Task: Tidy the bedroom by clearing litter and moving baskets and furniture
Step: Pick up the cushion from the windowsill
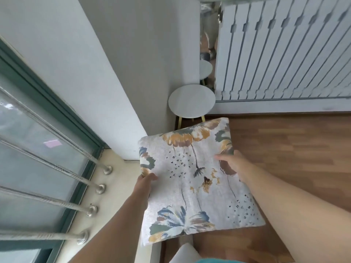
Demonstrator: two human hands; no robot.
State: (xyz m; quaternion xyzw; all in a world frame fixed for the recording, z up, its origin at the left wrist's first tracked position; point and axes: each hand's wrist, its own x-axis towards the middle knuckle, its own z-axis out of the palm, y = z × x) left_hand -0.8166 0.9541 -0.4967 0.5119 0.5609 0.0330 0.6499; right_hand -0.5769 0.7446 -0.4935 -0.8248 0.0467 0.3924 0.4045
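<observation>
Two hands, left grip [147, 178] and right grip [234, 164], each clasping opposite edges of floral cushion [191, 179] between them.

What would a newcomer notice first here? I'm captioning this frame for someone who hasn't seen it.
The floral cushion in the middle, held above the wooden floor by the left hand and right hand at its side edges. Beyond it, a small round white table stands in the corner beside the slatted white panel.
</observation>
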